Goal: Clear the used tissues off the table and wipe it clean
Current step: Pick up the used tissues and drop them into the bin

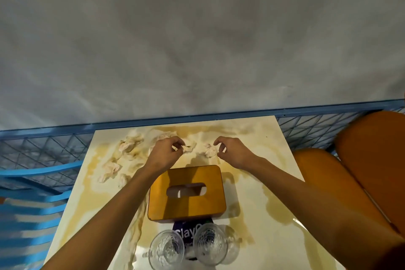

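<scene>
- Wall (197,39) – grey, mottled plaster, fills the upper half of the view.
- Table (252,138) – pale glossy top, smeared with yellow-brown wet stains from the far edge down to the near end.
- Blue mesh railing (43,147) runs behind the table; blue slatted chair (32,204) on the left, orange seats (372,160) on the right.
- Wooden tissue box (186,208) at table centre, slot facing up, between the two forearms.
- Two clear glasses (166,250) (210,245) side by side at the near edge, a purple packet (188,232) behind them.
- Left hand (164,153) beyond the box: fingers curled in, thumb and forefinger tips brought together on the near edge of a crumpled tissue (190,146) – a pinch.
- Right hand (232,151) level with it: thumb and forefinger bent into a hook with a gap between them, tips at a second tissue (210,150); cannot tell whether it is gripped.
- Tissue heap (129,144) – more stained wads at the far left of the table, trailing toward the left forearm.
</scene>
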The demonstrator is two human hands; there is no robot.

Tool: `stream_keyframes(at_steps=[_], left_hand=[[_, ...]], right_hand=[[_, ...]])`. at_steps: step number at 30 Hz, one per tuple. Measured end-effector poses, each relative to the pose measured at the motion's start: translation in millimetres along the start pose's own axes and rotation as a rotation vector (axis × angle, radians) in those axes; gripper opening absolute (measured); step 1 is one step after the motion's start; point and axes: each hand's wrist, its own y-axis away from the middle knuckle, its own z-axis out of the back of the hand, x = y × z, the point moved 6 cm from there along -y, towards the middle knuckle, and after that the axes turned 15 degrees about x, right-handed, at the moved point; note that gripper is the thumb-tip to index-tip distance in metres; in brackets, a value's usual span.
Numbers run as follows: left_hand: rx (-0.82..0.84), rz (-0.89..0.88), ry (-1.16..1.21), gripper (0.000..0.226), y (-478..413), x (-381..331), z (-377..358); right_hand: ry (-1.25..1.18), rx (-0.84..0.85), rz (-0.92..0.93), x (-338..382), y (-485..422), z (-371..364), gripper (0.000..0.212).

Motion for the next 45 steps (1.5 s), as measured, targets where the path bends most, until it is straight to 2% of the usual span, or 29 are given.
stream_keyframes(at_steps=[9, 12, 17, 21, 26, 31, 36, 45], left_hand=[[0.159, 0.046, -0.414, 0.045, -87.1, 34.0, -26.6], [0.223, 0.025, -0.549, 0.047, -106.8, 40.9, -35.8], [0.26, -0.013, -0.728, 0.039, -123.7, 43.3, -47.6], [0.155, -0.107, -0.659, 0.024, -122.0, 35.8, -44.0], [0.039, -0.191, -0.497, 0.02, -106.3, 16.4, -32.0], [-0.047, -0.186, -0.282, 0.019, -79.6, -9.8, -12.0], [-0.093, -0.232, -0.145, 0.024, -44.3, -48.3, 10.4], [-0.114, -0.358, 0.108, 0.016, 36.7, -132.0, 18.3]], right_hand=[[0.311, 0.112, -0.032, -29.4, -81.9, -32.6, 0.065], [0.38, 0.103, -0.022, -34.7, -97.7, -43.0, 0.059], [0.377, 0.074, -0.016, -37.9, -110.8, -48.1, 0.036], [0.305, 0.032, -0.005, -37.7, -110.8, -45.1, 0.027], [0.187, -0.049, 0.023, -33.3, -97.6, -27.7, 0.024], [0.034, -0.135, 0.022, -20.8, -69.0, -6.9, 0.027], [-0.092, -0.219, 0.052, -0.4, -14.3, 13.5, 0.029], [-0.215, -0.332, -0.006, 17.0, 111.4, 25.8, 0.027]])
